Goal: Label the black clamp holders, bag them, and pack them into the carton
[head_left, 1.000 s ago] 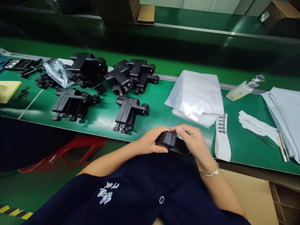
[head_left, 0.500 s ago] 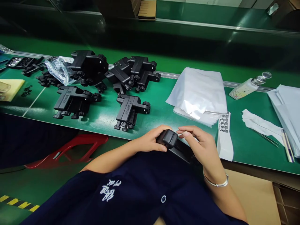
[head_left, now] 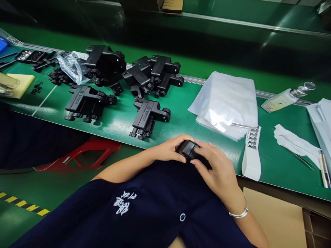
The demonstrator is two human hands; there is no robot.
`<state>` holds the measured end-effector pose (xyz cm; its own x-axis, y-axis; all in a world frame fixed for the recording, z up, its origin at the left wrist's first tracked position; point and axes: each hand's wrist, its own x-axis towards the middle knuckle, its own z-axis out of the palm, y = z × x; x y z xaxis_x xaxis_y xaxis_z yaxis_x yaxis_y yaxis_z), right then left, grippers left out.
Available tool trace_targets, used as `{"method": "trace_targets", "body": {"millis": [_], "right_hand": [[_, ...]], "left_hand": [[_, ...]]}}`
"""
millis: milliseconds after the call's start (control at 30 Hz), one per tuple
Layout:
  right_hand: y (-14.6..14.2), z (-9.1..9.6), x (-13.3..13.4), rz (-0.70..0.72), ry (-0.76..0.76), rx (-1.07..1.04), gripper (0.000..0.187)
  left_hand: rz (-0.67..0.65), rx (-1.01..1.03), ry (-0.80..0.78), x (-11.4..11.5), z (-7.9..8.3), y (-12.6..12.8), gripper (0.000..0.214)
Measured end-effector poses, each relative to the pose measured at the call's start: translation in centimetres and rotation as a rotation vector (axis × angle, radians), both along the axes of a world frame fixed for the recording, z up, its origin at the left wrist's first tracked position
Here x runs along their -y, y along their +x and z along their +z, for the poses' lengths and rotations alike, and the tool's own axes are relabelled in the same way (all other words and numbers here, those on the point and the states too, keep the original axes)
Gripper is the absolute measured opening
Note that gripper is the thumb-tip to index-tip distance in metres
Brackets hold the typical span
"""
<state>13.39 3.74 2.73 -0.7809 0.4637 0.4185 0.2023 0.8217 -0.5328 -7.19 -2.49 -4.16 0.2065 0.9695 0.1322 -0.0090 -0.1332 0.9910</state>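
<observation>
Close to my body, my left hand [head_left: 172, 148] is wrapped round a black plastic bracket [head_left: 188, 148], with its rounded end facing up. My right hand [head_left: 218, 168] closes on the same part from the right, thumb and fingers against it. Most of the bracket is hidden behind my right hand and against the dark shirt. Beyond my hands on the green bench lies a similar black bracket [head_left: 147, 116] marked BOSCH. Another such bracket [head_left: 88, 103] sits farther left.
More black brackets [head_left: 155, 74] are piled at the back. Clear plastic bags [head_left: 227, 103], a label strip [head_left: 252, 155], a pump bottle [head_left: 280, 100] and tweezers [head_left: 301, 160] lie to the right. A red stool [head_left: 85, 155] stands below the bench edge at left.
My right hand, whose fingers were held apart beside the bracket, has moved left and closed onto it. My left hand keeps its hold. The camera view has shifted slightly.
</observation>
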Motion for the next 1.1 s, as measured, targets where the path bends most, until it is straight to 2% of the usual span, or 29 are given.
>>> {"method": "trace_targets", "body": {"millis": [67,233,467,567,600,667,767,933,1100], "right_hand": [[0.0,0.0,0.1,-0.003,0.029,-0.006,0.018],[0.2,0.3,0.3,0.04,0.06,-0.017,0.025],[0.4,0.7,0.1,0.07,0.009,-0.058,0.03],[0.8,1.0,0.2,0.084,-0.071,-0.036,0.024],[0.9,1.1,0.2,0.065,-0.107,-0.02,0.024],[0.9,1.0,0.2,-0.01,-0.132,0.029,0.036],[0.4,0.4,0.1,-0.068,-0.073,0.113,0.054],[-0.6,-0.9,0.0,-0.081,-0.008,0.107,0.05],[-1.2,-1.2,0.3,-0.095,0.085,0.064,0.051]], "left_hand": [[0.008,0.017,-0.033,0.0,0.1,0.0,0.07],[0.032,0.077,-0.061,0.2,0.3,0.1,0.072],[0.023,0.102,-0.026,0.2,0.4,0.1,0.067],[0.006,0.112,-0.05,0.2,0.4,0.0,0.068],[0.002,0.113,-0.054,0.2,0.4,0.0,0.069],[-0.007,0.107,-0.043,0.0,0.2,-0.1,0.069],[0.005,0.052,0.015,-0.5,0.0,0.0,0.068],[0.053,-0.111,0.153,-1.0,0.2,-0.1,0.061],[0.075,-0.196,0.206,-0.5,1.1,0.1,0.064]]}}
